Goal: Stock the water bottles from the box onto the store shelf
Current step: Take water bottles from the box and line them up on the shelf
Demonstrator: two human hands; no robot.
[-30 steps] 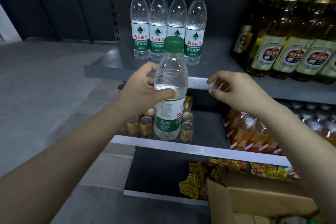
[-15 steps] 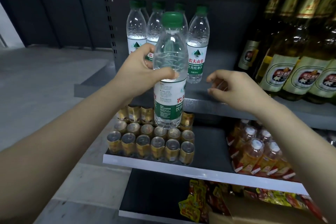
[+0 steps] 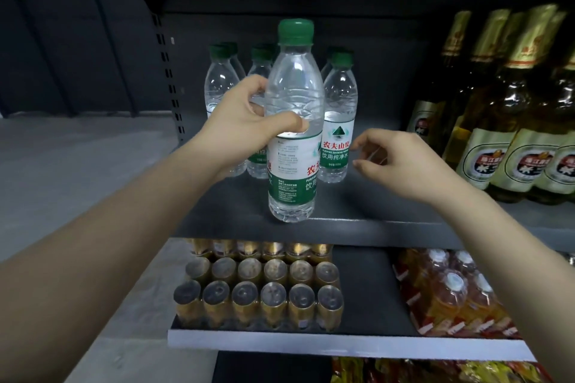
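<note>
My left hand (image 3: 245, 124) grips a clear water bottle (image 3: 294, 146) with a green cap and green label, upright, its base at the front edge of the grey shelf (image 3: 357, 205). Behind it stand several matching water bottles (image 3: 337, 121) in a cluster on the same shelf, partly hidden by the held bottle and my hand. My right hand (image 3: 395, 162) hovers over the shelf just right of them, fingers loosely curled and holding nothing. The box is out of view.
Tall golden bottles with beer labels (image 3: 510, 121) fill the shelf's right side. On the shelf below sit a pack of gold cans (image 3: 261, 289) and orange drink bottles (image 3: 454, 292). Snack packets (image 3: 435, 371) lie lower. Grey floor lies left.
My left hand has lifted the bottle up and forward to the water shelf's front edge. My view has tilted up; the cardboard box has dropped out of view. The right hand stayed close by.
</note>
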